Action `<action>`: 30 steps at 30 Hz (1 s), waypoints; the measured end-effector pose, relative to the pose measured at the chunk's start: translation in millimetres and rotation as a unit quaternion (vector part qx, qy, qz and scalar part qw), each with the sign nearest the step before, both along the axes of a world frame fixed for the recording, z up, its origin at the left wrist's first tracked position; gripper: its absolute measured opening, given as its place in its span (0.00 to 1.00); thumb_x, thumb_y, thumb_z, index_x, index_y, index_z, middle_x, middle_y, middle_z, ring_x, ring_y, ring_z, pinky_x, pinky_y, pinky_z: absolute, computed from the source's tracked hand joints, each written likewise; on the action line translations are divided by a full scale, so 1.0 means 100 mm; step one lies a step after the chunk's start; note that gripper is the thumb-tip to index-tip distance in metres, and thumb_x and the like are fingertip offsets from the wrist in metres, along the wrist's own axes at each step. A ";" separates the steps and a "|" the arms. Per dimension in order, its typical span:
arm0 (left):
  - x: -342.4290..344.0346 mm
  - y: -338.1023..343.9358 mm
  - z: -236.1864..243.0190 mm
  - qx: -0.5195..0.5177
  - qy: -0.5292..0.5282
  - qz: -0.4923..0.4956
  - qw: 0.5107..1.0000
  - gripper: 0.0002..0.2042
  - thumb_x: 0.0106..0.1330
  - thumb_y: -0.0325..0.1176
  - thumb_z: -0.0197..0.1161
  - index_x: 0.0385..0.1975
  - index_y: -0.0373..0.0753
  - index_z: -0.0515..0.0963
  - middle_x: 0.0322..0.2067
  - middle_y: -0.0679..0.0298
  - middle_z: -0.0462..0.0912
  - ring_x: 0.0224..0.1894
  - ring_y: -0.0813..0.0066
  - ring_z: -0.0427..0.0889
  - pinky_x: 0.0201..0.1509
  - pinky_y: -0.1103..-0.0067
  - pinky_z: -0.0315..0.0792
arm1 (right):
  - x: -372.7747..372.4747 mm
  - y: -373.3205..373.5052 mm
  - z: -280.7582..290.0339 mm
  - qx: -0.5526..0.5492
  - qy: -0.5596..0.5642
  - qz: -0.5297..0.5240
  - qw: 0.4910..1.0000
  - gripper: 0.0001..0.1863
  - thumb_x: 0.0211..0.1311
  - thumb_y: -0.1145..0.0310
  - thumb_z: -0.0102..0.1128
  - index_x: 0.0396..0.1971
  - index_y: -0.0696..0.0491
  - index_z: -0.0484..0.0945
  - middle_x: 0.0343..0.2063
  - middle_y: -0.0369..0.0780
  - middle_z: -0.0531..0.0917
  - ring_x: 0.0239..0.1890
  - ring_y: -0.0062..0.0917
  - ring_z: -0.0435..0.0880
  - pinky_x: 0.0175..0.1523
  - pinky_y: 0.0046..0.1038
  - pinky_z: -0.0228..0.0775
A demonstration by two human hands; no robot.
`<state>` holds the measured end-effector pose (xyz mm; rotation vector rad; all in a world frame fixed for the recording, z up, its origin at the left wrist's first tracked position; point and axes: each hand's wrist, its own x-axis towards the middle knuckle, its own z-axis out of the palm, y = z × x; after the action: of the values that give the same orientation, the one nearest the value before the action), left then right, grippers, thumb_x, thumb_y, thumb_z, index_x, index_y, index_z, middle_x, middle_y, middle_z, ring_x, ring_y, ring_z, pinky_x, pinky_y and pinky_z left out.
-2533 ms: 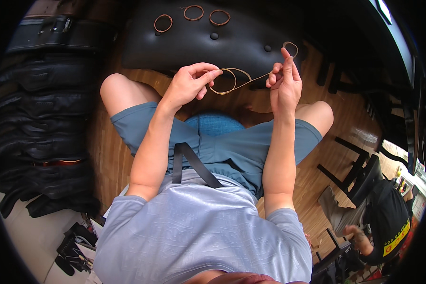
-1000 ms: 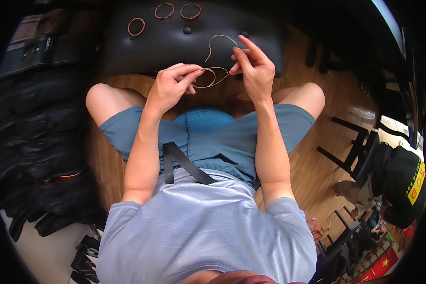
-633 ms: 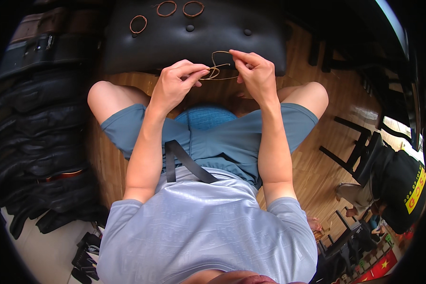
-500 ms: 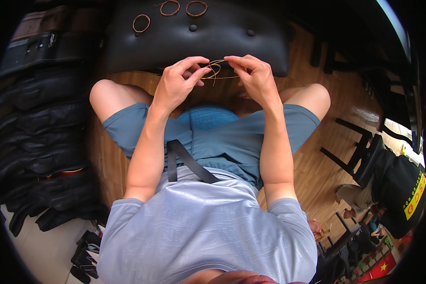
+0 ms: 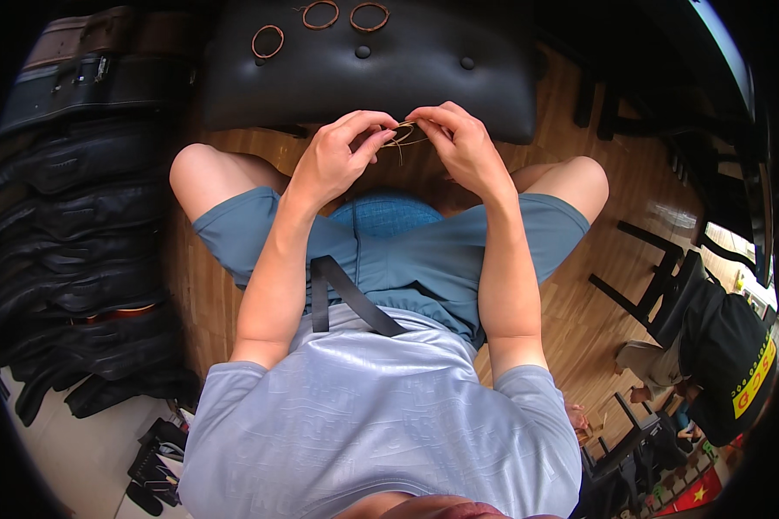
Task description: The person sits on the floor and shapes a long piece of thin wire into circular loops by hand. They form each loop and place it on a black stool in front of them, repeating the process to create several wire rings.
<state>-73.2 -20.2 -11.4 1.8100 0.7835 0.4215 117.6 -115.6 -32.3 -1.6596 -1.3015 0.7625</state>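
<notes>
Between my hands is a thin, golden metal string, bent into loose loops with an end hanging down. My left hand pinches its left side between thumb and fingers. My right hand grips the loops from the right, its fingertips close to those of the left. Both are held above my lap, just short of a black padded bench. On the bench's far left part lie three coppery string coils: one nearer coil, a middle coil and a right coil. Fingers partly cover the held string.
Black padded bags are stacked along the left, with dark hard cases beyond them. A black stool stands on the wooden floor at right. Nearby, a person in a black top is at the right edge.
My hands have come slightly closer together, and the string's loops between them look smaller. The whole view has shifted a little, so the bench and coils appear lower and further right.
</notes>
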 end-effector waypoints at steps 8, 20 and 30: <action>0.00 0.01 -0.04 0.001 -0.025 0.020 0.999 0.07 0.70 0.27 0.63 0.45 0.40 0.80 0.32 0.67 0.80 0.27 0.83 0.79 0.32 0.83 0.74 | -0.01 0.00 0.12 -0.038 0.012 0.030 0.999 0.11 0.64 0.65 0.67 0.41 0.56 0.85 0.25 0.34 0.69 0.26 0.20 0.66 0.35 0.25 0.64; -0.03 0.08 -0.08 0.186 -0.079 -0.070 0.977 0.13 0.62 0.25 0.70 0.46 0.42 0.86 0.36 0.66 0.80 0.31 0.80 0.80 0.33 0.82 0.75 | 0.04 -0.02 0.09 -0.080 0.107 0.013 0.991 0.12 0.65 0.65 0.67 0.37 0.60 0.84 0.30 0.31 0.74 0.25 0.14 0.64 0.33 0.22 0.62; -0.01 0.07 -0.11 0.052 -0.175 0.063 0.981 0.07 0.66 0.29 0.68 0.41 0.38 0.85 0.35 0.67 0.85 0.31 0.84 0.78 0.31 0.86 0.72 | 0.06 -0.01 0.10 -0.089 0.212 0.025 0.973 0.14 0.65 0.62 0.69 0.39 0.59 0.86 0.27 0.32 0.83 0.29 0.12 0.74 0.35 0.19 0.68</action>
<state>-73.9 -13.6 -22.7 1.7224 0.6391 0.8513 123.1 -117.0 -21.9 -1.4952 -0.9953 1.2181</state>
